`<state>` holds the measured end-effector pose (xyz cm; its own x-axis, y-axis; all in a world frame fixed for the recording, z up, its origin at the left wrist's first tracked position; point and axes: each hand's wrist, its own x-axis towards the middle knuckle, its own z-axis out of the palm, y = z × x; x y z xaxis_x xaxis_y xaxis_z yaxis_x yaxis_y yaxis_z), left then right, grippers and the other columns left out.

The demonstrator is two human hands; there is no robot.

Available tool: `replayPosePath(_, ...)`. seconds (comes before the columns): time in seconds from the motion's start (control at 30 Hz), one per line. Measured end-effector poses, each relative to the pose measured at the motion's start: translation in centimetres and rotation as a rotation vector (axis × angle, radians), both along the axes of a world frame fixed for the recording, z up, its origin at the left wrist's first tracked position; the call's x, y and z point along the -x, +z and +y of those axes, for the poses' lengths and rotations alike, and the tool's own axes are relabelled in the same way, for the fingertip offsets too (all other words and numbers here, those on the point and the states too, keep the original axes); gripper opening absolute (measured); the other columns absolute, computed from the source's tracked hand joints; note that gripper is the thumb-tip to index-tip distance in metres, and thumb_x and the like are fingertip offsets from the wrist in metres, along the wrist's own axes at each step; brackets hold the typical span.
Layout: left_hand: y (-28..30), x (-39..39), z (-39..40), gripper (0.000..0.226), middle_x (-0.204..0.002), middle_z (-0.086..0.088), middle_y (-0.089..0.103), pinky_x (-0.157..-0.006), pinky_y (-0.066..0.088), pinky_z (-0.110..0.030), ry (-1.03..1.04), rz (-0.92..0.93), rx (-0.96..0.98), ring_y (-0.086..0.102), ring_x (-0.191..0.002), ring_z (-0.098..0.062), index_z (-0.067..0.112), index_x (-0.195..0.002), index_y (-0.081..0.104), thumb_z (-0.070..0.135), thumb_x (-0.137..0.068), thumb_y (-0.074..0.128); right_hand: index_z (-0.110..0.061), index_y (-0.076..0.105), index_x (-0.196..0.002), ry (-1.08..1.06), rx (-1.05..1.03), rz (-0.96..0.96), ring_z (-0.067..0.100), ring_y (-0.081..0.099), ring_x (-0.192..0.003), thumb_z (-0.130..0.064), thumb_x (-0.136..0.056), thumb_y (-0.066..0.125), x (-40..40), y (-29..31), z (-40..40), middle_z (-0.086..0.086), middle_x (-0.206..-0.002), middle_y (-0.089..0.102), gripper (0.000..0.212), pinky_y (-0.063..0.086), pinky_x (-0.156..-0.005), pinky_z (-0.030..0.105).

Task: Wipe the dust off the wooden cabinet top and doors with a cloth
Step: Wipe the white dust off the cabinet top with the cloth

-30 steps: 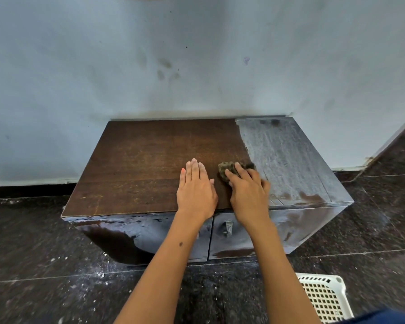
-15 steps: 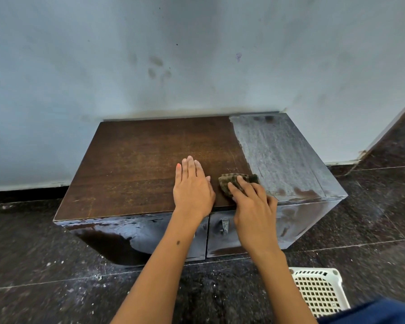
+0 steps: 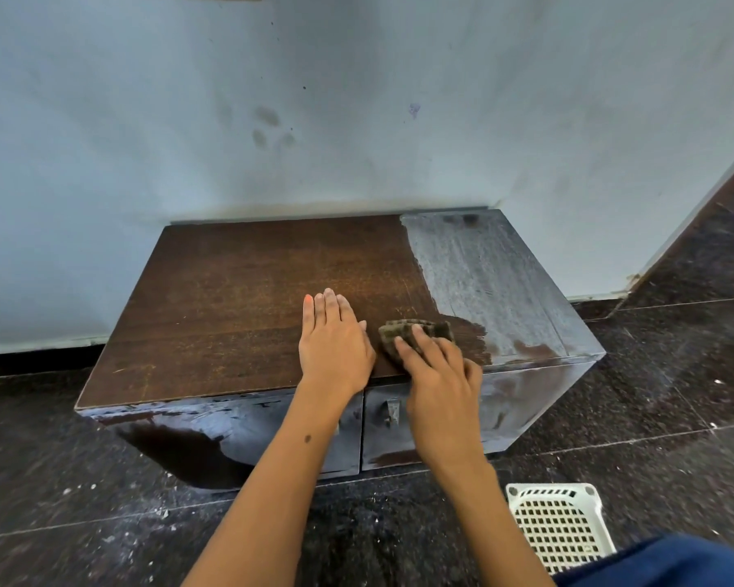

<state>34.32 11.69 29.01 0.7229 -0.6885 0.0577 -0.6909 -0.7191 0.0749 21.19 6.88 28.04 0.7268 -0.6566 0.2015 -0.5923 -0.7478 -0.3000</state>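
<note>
A low wooden cabinet (image 3: 229, 298) stands against the wall. Most of its top is clean dark brown; a strip on the right (image 3: 484, 281) is grey with dust. Its two front doors (image 3: 272, 421) are dusty and streaked. My left hand (image 3: 333, 345) rests flat on the top near the front edge, fingers straight. Just to its right, my right hand (image 3: 437, 374) presses a small dark cloth (image 3: 416, 330) onto the top beside the dusty strip, fingers lying over it.
A pale wall rises directly behind the cabinet. The floor is dark speckled tile with white flecks. A white perforated plastic basket (image 3: 558, 527) sits on the floor at the lower right, beside a blue-clad knee (image 3: 674, 561).
My right hand has drawn the cloth toward the front edge, leaving a freshly wiped brown patch in the dusty strip. The left hand stays put. The view shifted slightly.
</note>
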Motion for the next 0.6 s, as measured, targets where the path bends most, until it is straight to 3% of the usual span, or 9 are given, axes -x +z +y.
replayPosePath(0.13,0.0,-0.2,-0.7,0.057,-0.156,-0.020,0.010,-0.117,-0.006,-0.040,-0.009,0.003,0.040,0.006,-0.145,-0.029,-0.002,-0.148,0.011,0.030,-0.101,0.018,-0.033,0.043,-0.139,-0.156,-0.024,-0.017,0.014,0.023,-0.138,-0.004,-0.089,0.053,3.5,0.0,-3.4,-0.010,-0.151,0.032,0.058,0.018,-0.102,0.032)
replayPosePath(0.23,-0.5,-0.1,-1.0,0.056,-0.156,-0.019,0.010,-0.117,-0.006,-0.040,-0.014,0.004,0.046,0.006,-0.145,-0.029,-0.001,-0.148,0.012,0.029,-0.101,0.018,-0.029,0.051,-0.135,-0.144,-0.026,-0.034,0.017,0.028,-0.136,-0.005,-0.092,0.050,3.6,0.1,-4.3,-0.008,-0.149,0.037,0.049,0.020,-0.102,0.034)
replayPosePath(0.37,-0.8,0.0,-1.1,0.056,-0.156,-0.019,0.011,-0.118,-0.005,-0.041,-0.001,-0.014,0.073,0.006,-0.145,-0.029,-0.001,-0.147,0.014,0.029,-0.100,0.019,-0.030,0.051,-0.134,-0.119,-0.045,-0.038,0.020,0.025,-0.138,-0.014,-0.097,0.045,0.0,0.0,-5.6,-0.006,-0.150,0.035,0.041,0.015,-0.105,0.038)
replayPosePath(0.6,-1.0,0.0,-0.9,0.055,-0.156,-0.018,0.013,-0.117,-0.005,-0.038,-0.005,-0.021,0.107,0.008,-0.145,-0.027,-0.001,-0.147,0.016,0.028,-0.100,0.020,-0.029,0.045,-0.138,-0.059,-0.096,0.023,0.021,0.021,-0.141,-0.015,-0.095,0.049,-7.7,1.3,-9.9,-0.003,-0.153,0.031,0.046,0.018,-0.111,0.045)
